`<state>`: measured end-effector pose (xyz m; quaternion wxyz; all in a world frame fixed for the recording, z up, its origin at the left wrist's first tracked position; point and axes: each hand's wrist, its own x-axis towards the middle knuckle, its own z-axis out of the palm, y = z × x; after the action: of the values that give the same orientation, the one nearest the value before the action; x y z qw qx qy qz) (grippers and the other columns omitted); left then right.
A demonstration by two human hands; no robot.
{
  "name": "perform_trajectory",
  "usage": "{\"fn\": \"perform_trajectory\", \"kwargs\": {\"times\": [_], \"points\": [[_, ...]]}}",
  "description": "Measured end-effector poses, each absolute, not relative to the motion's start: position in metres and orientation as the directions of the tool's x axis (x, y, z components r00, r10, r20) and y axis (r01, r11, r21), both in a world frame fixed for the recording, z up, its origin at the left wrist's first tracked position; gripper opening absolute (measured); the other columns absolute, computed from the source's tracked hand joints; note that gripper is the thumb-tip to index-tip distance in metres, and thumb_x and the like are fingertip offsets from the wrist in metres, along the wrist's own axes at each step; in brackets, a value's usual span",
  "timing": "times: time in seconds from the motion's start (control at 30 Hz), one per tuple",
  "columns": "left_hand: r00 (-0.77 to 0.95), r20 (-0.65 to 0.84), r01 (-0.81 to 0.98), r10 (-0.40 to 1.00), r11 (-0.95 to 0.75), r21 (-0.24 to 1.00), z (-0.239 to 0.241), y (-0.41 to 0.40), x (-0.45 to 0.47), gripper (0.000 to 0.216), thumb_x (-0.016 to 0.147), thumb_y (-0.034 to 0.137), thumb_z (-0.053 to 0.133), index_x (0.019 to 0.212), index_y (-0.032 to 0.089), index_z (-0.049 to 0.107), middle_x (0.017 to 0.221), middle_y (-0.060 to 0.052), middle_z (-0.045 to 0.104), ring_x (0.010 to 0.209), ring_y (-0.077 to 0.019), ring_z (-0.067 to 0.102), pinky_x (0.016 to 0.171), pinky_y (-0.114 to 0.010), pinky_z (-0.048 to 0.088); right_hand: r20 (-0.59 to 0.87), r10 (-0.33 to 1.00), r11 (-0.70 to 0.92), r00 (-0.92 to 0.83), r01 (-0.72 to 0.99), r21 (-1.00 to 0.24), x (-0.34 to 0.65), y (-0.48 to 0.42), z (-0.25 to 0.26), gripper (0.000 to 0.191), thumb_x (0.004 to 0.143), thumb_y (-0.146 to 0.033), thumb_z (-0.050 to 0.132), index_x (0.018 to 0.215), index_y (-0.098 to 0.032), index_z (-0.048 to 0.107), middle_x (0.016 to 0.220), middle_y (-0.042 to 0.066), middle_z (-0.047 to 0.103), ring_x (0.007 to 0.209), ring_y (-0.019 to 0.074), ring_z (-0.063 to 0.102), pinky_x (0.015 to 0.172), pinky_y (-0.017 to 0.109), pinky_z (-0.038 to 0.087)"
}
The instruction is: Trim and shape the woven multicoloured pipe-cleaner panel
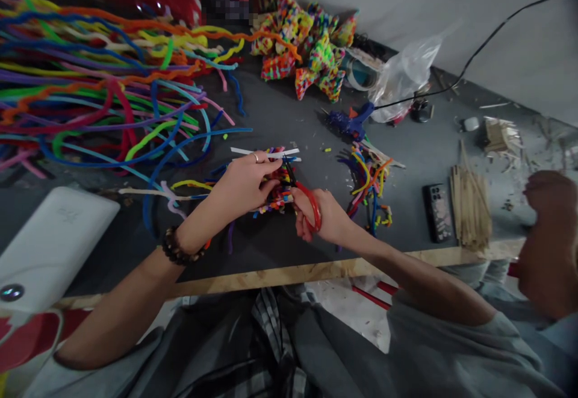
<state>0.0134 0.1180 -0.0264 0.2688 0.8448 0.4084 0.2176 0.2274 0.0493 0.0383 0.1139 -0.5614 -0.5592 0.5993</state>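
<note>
My left hand (246, 184), a ring on one finger, is closed with its fingertips at a flat white strip (289, 152). In my right hand (323, 214) are scissors (311, 202) with red handles and dark blades. The blades point up and to the left, with their tips at the strip beside my left fingertips. Directly under both hands lies a bundle of short multicoloured pipe cleaner pieces (273, 206), partly hidden by my fingers. A pale stick-like length (149, 192) reaches out to the left of my left hand.
Long pipe cleaners (112, 97) cover the table's left. Multicoloured star-shaped pieces (318, 49) stand at the back near a blue glue gun (350, 120). Cut scraps (372, 172), a phone (437, 212) and wooden sticks (469, 208) lie right. A white power bank (58, 244) is left; another person's arm (548, 241) is right.
</note>
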Motion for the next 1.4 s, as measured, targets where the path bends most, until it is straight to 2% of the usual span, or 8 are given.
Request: {"fn": "perform_trajectory", "kwargs": {"times": [0.17, 0.37, 0.53, 0.7, 0.87, 1.03, 1.23, 1.4], "points": [[0.565, 0.150, 0.574, 0.811, -0.517, 0.635, -0.028, 0.118, 0.013, 0.038, 0.096, 0.025, 0.068, 0.132, 0.017, 0.075, 0.118, -0.011, 0.076, 0.088, -0.0211, 0.072, 0.081, -0.035, 0.057, -0.541, 0.757, -0.375, -0.367, 0.434, -0.819, 0.231, 0.043, 0.033, 0.031, 0.092, -0.031, 0.057, 0.063, -0.026, 0.050, 0.052, 0.000, 0.068, 0.042, 0.0155, 0.064, 0.045, 0.025, 0.049], [0.571, 0.182, 0.549, 0.801, -0.537, 0.640, -0.031, 0.119, 0.012, 0.035, 0.100, 0.026, 0.063, 0.130, 0.015, 0.075, 0.114, -0.012, 0.077, 0.088, -0.0212, 0.072, 0.080, -0.033, 0.057, -0.583, 0.757, -0.425, -0.295, 0.454, -0.783, 0.229, 0.049, 0.034, 0.040, 0.098, -0.043, 0.060, 0.063, -0.026, 0.050, 0.049, 0.001, 0.066, 0.040, 0.0167, 0.063, 0.044, 0.027, 0.046], [0.553, 0.196, 0.545, 0.810, -0.529, 0.650, -0.036, 0.117, 0.013, 0.036, 0.102, 0.027, 0.062, 0.134, 0.016, 0.073, 0.118, -0.012, 0.075, 0.101, -0.0236, 0.072, 0.088, -0.035, 0.059, -0.551, 0.828, -0.326, -0.101, 0.713, -0.621, 0.232, 0.061, 0.039, 0.049, 0.106, -0.053, 0.056, 0.066, -0.025, 0.054, 0.052, 0.003, 0.064, 0.043, 0.0171, 0.058, 0.049, 0.030, 0.037], [0.599, 0.127, 0.692, 0.790, -0.592, 0.413, -0.018, 0.105, 0.017, 0.046, 0.106, 0.024, 0.052, 0.149, 0.010, 0.062, 0.126, -0.020, 0.071, 0.120, -0.0329, 0.069, 0.092, -0.042, 0.060, -0.412, 0.908, -0.146, -0.070, 0.870, -0.471, 0.238, 0.056, 0.042, 0.049, 0.103, -0.054, 0.062, 0.065, -0.025, 0.050, 0.056, 0.002, 0.057, 0.052, 0.0178, 0.054, 0.058, 0.032, 0.029], [0.653, 0.095, 0.715, 0.751, -0.653, 0.249, -0.009, 0.100, 0.020, 0.049, 0.110, 0.026, 0.043, 0.153, 0.006, 0.056, 0.127, -0.022, 0.070, 0.123, -0.0359, 0.068, 0.086, -0.042, 0.062, -0.577, 0.811, -0.424, -0.096, 0.584, -0.693, 0.251, 0.049, 0.034, 0.056, 0.103, -0.071, 0.052, 0.073, -0.024, 0.055, 0.059, 0.002, 0.066, 0.046, 0.0165, 0.059, 0.050, 0.029, 0.037], [0.663, 0.101, 0.715, 0.742, -0.667, 0.212, -0.012, 0.103, 0.019, 0.046, 0.110, 0.024, 0.045, 0.151, 0.007, 0.056, 0.125, -0.020, 0.070, 0.123, -0.0338, 0.068, 0.088, -0.040, 0.062, -0.664, 0.735, -0.596, -0.136, 0.335, -0.729, 0.254, 0.053, 0.027, 0.054, 0.093, -0.075, 0.067, 0.082, -0.022, 0.060, 0.058, 0.000, 0.068, 0.041, 0.0138, 0.056, 0.043, 0.026, 0.036], [0.687, 0.069, 0.703, 0.723, -0.686, 0.190, -0.008, 0.103, 0.018, 0.050, 0.105, 0.018, 0.050, 0.153, 0.005, 0.055, 0.129, -0.021, 0.069, 0.126, -0.0341, 0.067, 0.090, -0.041, 0.063, -0.506, 0.858, -0.470, -0.095, 0.256, -0.845, 0.252, 0.063, 0.032, 0.056, 0.092, -0.075, 0.069, 0.075, -0.022, 0.059, 0.063, -0.001, 0.065, 0.043, 0.0102, 0.048, 0.046, 0.028, 0.036], [0.688, 0.068, 0.691, 0.722, -0.681, 0.243, -0.009, 0.104, 0.015, 0.050, 0.103, 0.017, 0.055, 0.152, 0.007, 0.057, 0.129, -0.020, 0.071, 0.125, -0.0334, 0.068, 0.081, -0.037, 0.062, -0.402, 0.915, -0.398, 0.040, 0.262, -0.879, 0.260, 0.069, 0.032, 0.052, 0.085, -0.074, 0.077, 0.087, -0.025, 0.060, 0.074, 0.000, 0.066, 0.052, 0.0129, 0.052, 0.048, 0.029, 0.037]]}}
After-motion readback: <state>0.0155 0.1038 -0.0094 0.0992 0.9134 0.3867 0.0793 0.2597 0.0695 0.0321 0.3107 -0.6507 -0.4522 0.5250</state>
